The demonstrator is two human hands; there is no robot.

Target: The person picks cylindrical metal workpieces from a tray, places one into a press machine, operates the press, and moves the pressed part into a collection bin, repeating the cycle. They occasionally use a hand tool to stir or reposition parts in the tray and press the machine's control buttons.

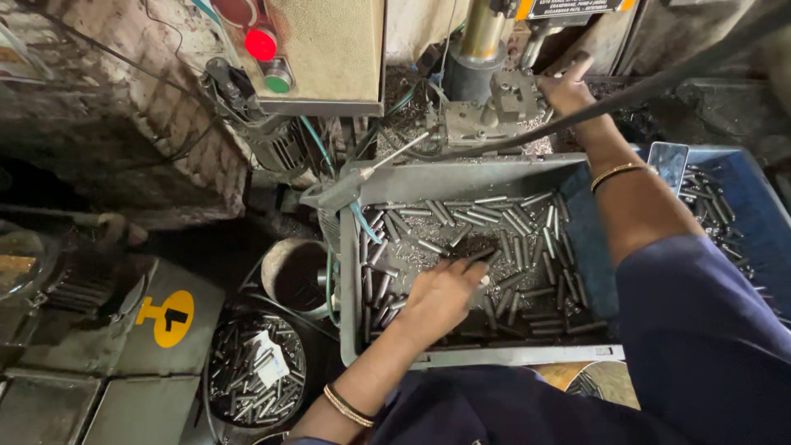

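My left hand (441,295) is resting in the grey tray (461,177), fingers pinching a short steel pin (480,283) from the heap of smooth, cylindrical pins (494,218) lying there. Beyond the tray, my right hand (567,89) is reaching to the blocky metal fixture (494,111); whether it is gripping is hard to make out, as the fingers are partly hidden

Your tray (354,272) of metal pins (461,218) sits before the press fixture (494,107); left of the tray stands a round bin (255,371), right of it a crate (758,214).
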